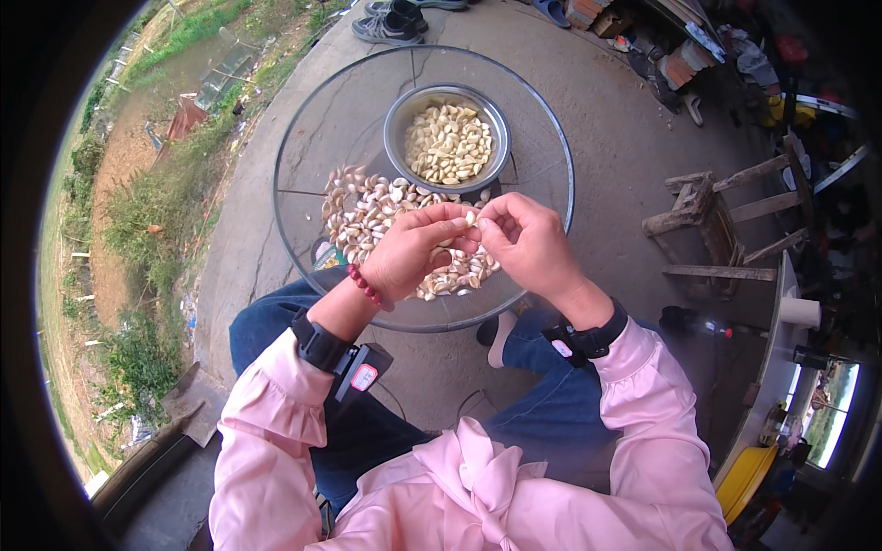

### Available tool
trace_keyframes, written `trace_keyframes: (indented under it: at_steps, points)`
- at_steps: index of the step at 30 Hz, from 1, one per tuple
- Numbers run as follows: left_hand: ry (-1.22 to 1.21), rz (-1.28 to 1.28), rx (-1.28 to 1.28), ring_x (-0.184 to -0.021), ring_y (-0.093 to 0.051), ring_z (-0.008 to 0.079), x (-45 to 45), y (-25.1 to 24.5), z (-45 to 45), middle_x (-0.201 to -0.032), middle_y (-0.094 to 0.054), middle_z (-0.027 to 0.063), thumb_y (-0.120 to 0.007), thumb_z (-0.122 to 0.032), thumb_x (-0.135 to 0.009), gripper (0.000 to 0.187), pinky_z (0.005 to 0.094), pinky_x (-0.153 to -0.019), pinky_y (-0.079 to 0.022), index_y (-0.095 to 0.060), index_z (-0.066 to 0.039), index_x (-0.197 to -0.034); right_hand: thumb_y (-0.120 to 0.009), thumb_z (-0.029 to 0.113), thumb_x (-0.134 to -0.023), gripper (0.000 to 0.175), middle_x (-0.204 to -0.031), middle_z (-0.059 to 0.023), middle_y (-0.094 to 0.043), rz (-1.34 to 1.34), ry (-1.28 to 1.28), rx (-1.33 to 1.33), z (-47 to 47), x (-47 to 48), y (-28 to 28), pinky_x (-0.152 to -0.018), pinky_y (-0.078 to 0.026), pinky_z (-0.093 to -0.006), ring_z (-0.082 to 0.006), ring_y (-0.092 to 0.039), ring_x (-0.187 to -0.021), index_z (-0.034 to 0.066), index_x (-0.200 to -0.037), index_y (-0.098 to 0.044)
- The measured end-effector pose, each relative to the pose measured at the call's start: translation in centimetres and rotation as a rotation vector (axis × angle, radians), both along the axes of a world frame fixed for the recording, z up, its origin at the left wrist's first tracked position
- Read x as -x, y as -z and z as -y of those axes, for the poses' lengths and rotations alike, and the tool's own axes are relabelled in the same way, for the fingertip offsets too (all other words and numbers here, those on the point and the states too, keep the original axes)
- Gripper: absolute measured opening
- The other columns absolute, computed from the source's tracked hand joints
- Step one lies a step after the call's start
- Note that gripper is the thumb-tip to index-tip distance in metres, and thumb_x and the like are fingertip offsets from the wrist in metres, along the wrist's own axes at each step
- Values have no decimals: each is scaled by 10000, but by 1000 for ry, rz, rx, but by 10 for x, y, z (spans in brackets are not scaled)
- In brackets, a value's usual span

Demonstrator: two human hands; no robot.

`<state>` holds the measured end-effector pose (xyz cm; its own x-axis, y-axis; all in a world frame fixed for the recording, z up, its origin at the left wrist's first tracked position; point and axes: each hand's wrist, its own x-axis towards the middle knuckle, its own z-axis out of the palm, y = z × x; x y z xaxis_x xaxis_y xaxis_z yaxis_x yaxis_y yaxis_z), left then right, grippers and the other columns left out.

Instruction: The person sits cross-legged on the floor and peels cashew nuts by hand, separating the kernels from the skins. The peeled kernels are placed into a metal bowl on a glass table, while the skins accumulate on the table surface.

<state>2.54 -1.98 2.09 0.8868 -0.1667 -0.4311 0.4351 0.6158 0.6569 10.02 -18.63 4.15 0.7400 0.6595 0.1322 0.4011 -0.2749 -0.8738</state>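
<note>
Over the near half of a round mesh-topped table (544,158), both hands meet at a garlic clove (470,218). My left hand (420,244) pinches the clove between thumb and finger; its curled lower fingers lie by more cloves, and whether they hold any is unclear. My right hand (525,244) touches the clove's right side with thumb and forefinger. Unpeeled garlic cloves (355,213) lie in a loose pile beneath and to the left of the hands. Beyond them stands a metal bowl (503,131) holding pale peeled garlic cloves (448,144).
A wooden stool (710,220) stands right of the table. Sneakers (389,27) sit on the concrete floor past its far edge. Bricks (685,63) and clutter line the upper right. My knees reach the table's near rim. A shovel blade (196,403) is at lower left.
</note>
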Motion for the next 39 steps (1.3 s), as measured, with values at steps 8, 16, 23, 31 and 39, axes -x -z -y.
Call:
trace_keyframes:
  at_steps: [8,16,23,31,39]
  points:
    - [20,26,-7,-855,-623,109,1,0,-1,-964,-646,67,-520,-140,-927,197,208,-714,-500,-563,-49,-1096,-581,28,-847,46,-786,-20,-622,-97,-8,3,4,-2,3,-597,-484,-197,-47,-589,-686,-11,-871,-582]
    - [25,35,-75,-852,-623,101,2,6,-2,-947,-646,41,-560,-146,-906,186,211,-714,-495,-589,-49,-1062,-571,29,-850,58,-794,-21,-625,-150,-2,9,5,-3,3,-610,-489,-204,-49,-589,-694,-15,-887,-579]
    - [40,58,-64,-874,-608,116,2,7,-2,-963,-616,51,-572,-108,-900,205,221,-771,-509,-565,-11,-1081,-573,43,-849,67,-789,-23,-627,-161,-14,33,5,-3,-1,-613,-489,-204,-50,-591,-694,-11,-889,-581]
    - [38,60,-89,-868,-602,97,2,5,0,-956,-616,37,-600,-89,-880,200,212,-761,-505,-571,-17,-1064,-574,58,-858,77,-785,-20,-622,-152,-17,35,4,-2,-3,-612,-487,-201,-46,-585,-692,-11,-894,-577]
    - [36,85,-124,-835,-617,88,3,4,0,-904,-635,16,-639,-114,-859,155,186,-691,-481,-602,-37,-989,-569,57,-862,83,-789,-24,-620,-133,-38,14,4,-2,0,-603,-486,-208,-52,-584,-689,-15,-903,-570]
